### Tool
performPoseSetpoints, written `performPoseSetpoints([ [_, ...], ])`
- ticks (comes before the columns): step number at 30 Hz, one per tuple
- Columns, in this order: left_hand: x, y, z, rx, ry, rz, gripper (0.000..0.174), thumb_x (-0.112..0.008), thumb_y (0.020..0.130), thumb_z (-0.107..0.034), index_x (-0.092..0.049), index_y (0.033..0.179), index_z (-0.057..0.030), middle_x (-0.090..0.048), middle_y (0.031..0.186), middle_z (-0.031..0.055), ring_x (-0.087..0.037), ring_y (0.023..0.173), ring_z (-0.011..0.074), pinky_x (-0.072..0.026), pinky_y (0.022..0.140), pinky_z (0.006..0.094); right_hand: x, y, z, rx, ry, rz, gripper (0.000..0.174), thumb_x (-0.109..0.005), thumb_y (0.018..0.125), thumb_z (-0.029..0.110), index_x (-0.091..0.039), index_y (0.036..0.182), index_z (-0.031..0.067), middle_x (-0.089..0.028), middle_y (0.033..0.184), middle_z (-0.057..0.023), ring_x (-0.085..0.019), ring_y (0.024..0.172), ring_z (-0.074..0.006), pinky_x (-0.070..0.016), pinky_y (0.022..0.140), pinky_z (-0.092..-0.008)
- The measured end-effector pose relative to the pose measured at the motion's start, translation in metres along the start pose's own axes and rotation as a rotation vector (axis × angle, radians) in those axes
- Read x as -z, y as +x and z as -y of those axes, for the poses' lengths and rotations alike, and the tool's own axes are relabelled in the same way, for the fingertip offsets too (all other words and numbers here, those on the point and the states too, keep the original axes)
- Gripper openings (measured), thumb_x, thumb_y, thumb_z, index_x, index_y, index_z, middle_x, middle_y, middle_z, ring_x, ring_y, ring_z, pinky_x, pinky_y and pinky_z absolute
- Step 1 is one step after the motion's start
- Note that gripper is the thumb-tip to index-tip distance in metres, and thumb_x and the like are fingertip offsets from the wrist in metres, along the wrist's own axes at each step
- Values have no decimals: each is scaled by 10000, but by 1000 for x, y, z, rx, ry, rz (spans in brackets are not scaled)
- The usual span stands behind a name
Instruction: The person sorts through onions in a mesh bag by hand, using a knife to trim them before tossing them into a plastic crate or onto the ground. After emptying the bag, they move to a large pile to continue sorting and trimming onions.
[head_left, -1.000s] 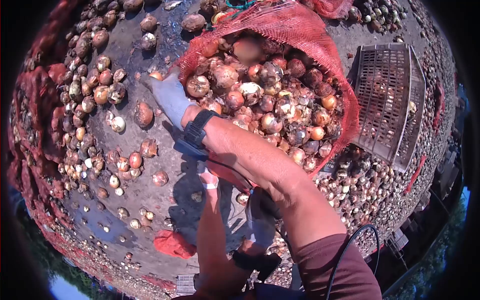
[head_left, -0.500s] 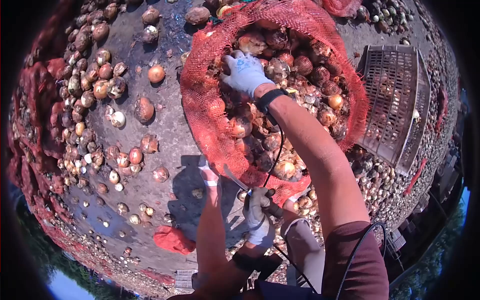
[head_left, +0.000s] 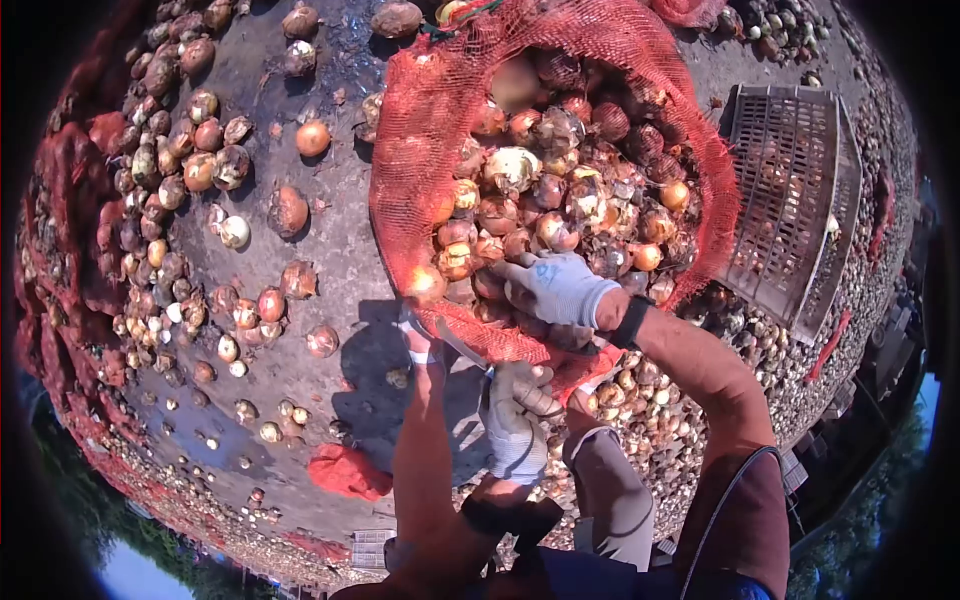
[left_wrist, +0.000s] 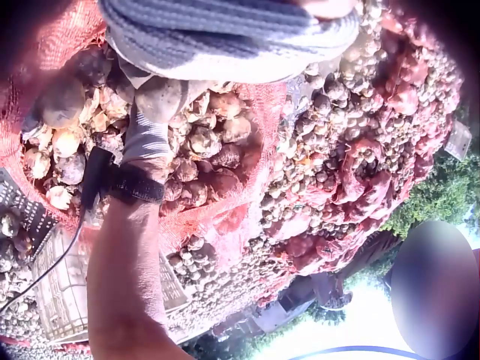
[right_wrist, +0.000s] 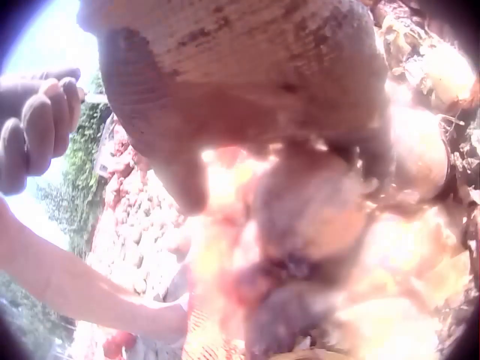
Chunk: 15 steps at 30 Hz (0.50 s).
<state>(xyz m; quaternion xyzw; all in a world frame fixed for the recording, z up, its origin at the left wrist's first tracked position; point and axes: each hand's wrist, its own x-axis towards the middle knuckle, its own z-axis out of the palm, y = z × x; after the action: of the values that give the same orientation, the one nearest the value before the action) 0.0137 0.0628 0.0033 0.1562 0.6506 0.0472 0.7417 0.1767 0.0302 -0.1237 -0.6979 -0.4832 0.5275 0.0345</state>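
Note:
A red mesh sack (head_left: 425,180) full of onions (head_left: 515,168) lies with its mouth wide. My right hand (head_left: 562,288), in a white glove, reaches over the near side of that mouth, its fingers extended over the onions there. In the right wrist view, a blurred onion (right_wrist: 307,206) sits right below the soiled glove. My left hand (head_left: 517,410), gloved too, grips a knife (head_left: 460,346) just in front of the sack's near rim, the blade pointing up and left. Curled fingers hide its handle.
A plastic crate (head_left: 780,200) stands to the right of the sack. Loose onions (head_left: 288,212) lie on the ground at the left, beside heaped red netting (head_left: 75,220). A crumpled red net (head_left: 348,472) lies near my leg. Small onions (head_left: 665,410) cover the ground at the right.
My right hand has gone from an onion on the ground at the left into the sack, then to its near side. The left hand with the knife has risen closer to the rim.

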Motion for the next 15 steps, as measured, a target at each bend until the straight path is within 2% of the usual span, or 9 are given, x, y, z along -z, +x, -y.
performPoseSetpoints([
  [1, -5, -1, -4, 34, -63, -21, 313, -434, 986, -271, -547, 932, 17, -542, 715, 56, -531, 585, 134, -470, 514, 240, 30, 5, 10, -45, -110, -13, 507, -631, 822, 288, -515, 1293, 138, -596, 1080, -140, -640, 909, -352, -498, 776, -473],
  [2, -7, -2, -6, 69, -127, -41, 321, -438, 985, -284, -546, 928, 12, -548, 719, 54, -522, 573, 131, -459, 506, 235, 31, 26, 5, -90, -108, -197, 478, -635, 821, 243, -526, 1272, 129, -593, 1096, -137, -630, 941, -351, -498, 793, -471],
  [3, -2, -1, -2, 44, -106, -2, 311, -464, 978, -296, -551, 923, -3, -565, 738, 58, -506, 556, 121, -452, 503, 232, 49, 38, 8, -16, -96, -390, 464, -644, 815, 208, -527, 1255, 118, -586, 1132, -139, -610, 1010, -342, -493, 830, -466],
  [6, -2, 0, -5, 109, -230, 24, 284, -479, 972, -277, -556, 934, -7, -568, 743, 67, -503, 559, 107, -472, 516, 240, 72, 110, -7, -99, -217, -542, 428, -594, 810, 126, -540, 1231, 74, -564, 1202, -193, -589, 1074, -374, -485, 897, -474],
  [8, 6, 2, -5, 49, -72, 99, 298, -488, 981, -318, -538, 981, -25, -563, 813, 68, -538, 663, 121, -481, 551, 265, 67, 163, -26, -274, -91, -290, 439, -638, 804, 208, -586, 1189, 5, -534, 1276, -248, -581, 1120, -394, -491, 915, -455],
  [11, 12, -1, 1, -176, 161, 192, 385, -507, 979, -433, -506, 1036, -53, -545, 976, 66, -570, 832, 156, -508, 661, 330, 55, 190, -16, -404, 73, -365, 594, -648, 794, 411, -592, 1231, 12, -552, 1285, -263, -580, 1152, -393, -489, 942, -444],
  [12, 12, -1, 3, -122, 99, 176, 394, -510, 976, -442, -504, 1045, -54, -544, 983, 65, -570, 840, 159, -507, 670, 324, 52, 183, -10, -397, 60, -454, 641, -637, 790, 466, -589, 1248, 20, -559, 1282, -262, -580, 1155, -393, -488, 947, -444],
  [14, 16, 4, 5, -23, -12, 144, 414, -516, 970, -458, -500, 1064, -56, -543, 997, 61, -571, 854, 163, -506, 688, 310, 64, 179, -5, -383, 79, -425, 714, -607, 785, 549, -579, 1279, 35, -569, 1282, -251, -578, 1165, -389, -482, 958, -444],
  [15, 16, 3, 4, -32, -82, 210, 399, -525, 970, -440, -505, 1077, -56, -546, 1018, 62, -574, 889, 161, -509, 730, 319, 77, 175, -6, -378, 104, -297, 740, -589, 785, 578, -571, 1294, 42, -574, 1286, -240, -576, 1173, -385, -479, 964, -443],
])
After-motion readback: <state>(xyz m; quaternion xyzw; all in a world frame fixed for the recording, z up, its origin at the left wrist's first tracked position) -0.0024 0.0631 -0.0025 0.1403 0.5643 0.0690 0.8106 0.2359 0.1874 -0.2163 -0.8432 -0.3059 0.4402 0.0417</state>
